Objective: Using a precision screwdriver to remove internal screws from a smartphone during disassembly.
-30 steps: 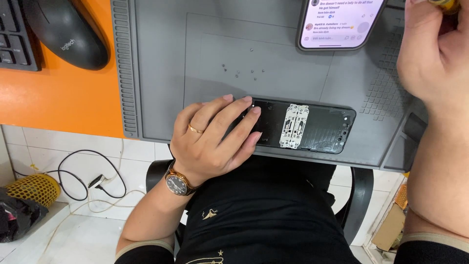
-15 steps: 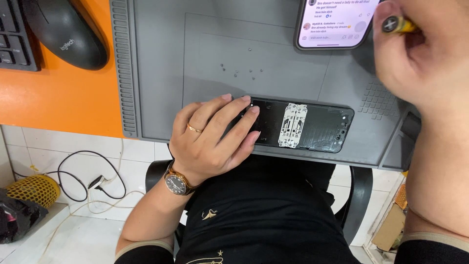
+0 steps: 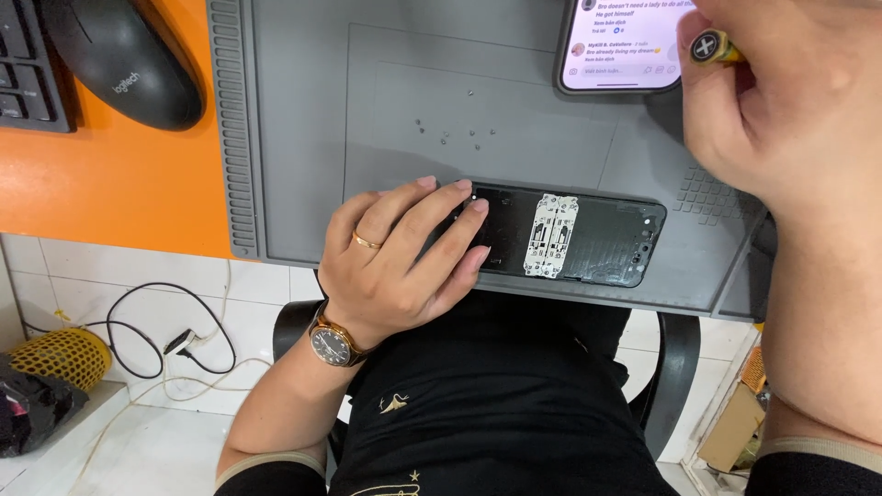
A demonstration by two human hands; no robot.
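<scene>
The left hand (image 3: 404, 262) lies palm down with its fingers spread flat over the left end of an opened phone chassis (image 3: 560, 237), pinning it to the grey repair mat (image 3: 303, 110); it presses rather than grips. A gold ring sits on 1 finger and a gold wristwatch (image 3: 333, 342) with a dark dial on the wrist. The chassis lies lengthwise along the mat's near edge, a pale patterned plate (image 3: 549, 235) across its middle. Just beyond the fingertips, several tiny screws (image 3: 447, 136) lie scattered on the mat. The right hand (image 3: 781, 110) is curled closed around a yellow-handled screwdriver (image 3: 712, 48), whose cross-marked cap end shows beside the thumb; it hovers above the mat's far right, apart from the chassis. Beside it lies a lit smartphone (image 3: 620, 46). Left of the mat, on the orange desk (image 3: 110, 184), rests a black computer mouse (image 3: 124, 60) next to a keyboard corner (image 3: 28, 64).
</scene>
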